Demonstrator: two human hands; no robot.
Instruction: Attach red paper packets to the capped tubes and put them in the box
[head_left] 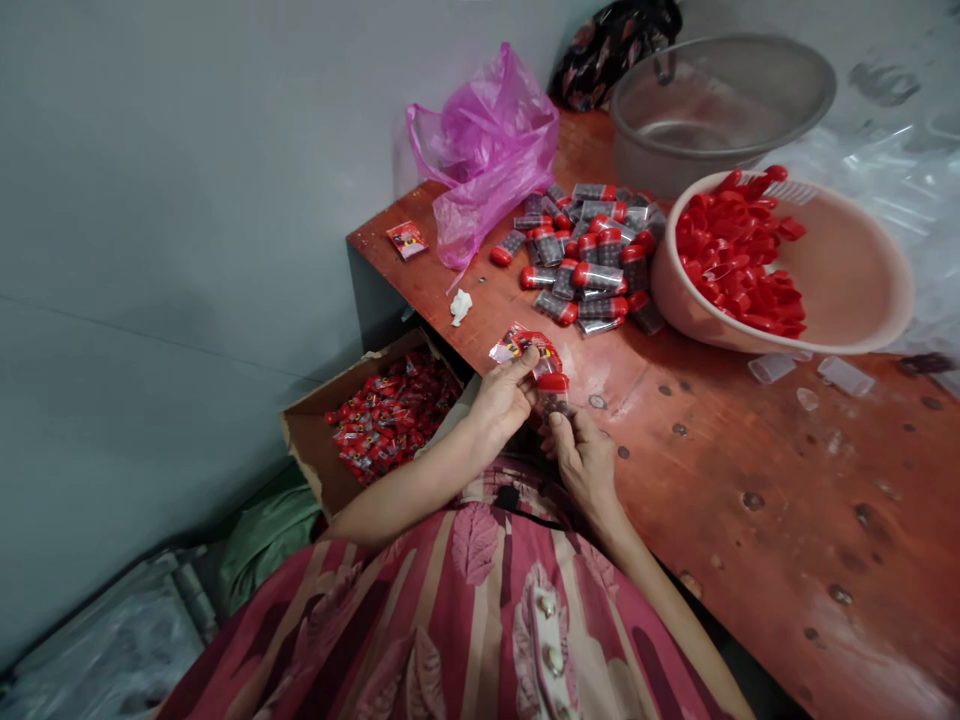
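Observation:
My left hand [504, 402] is closed on a red printed wrapper [534, 345] near the table's front edge, thumb on top. Just to its right, my right hand [581, 450] pinches a small clear container [555, 392] with a red cap and dark contents. The capped end meets the lower edge of the wrapper; whether it is inside cannot be made out. Beyond my hands lies a pile of similar red-capped containers [600, 277] on the reddish table [750, 440].
A pink bowl [862, 270] holds red caps, with a grey basin [720, 150] behind it. A purple bag [495, 150], a flat red packet [407, 240] and white tissue [460, 307] lie leftward. Below left, a cardboard box [304, 430] holds wrapped red pieces.

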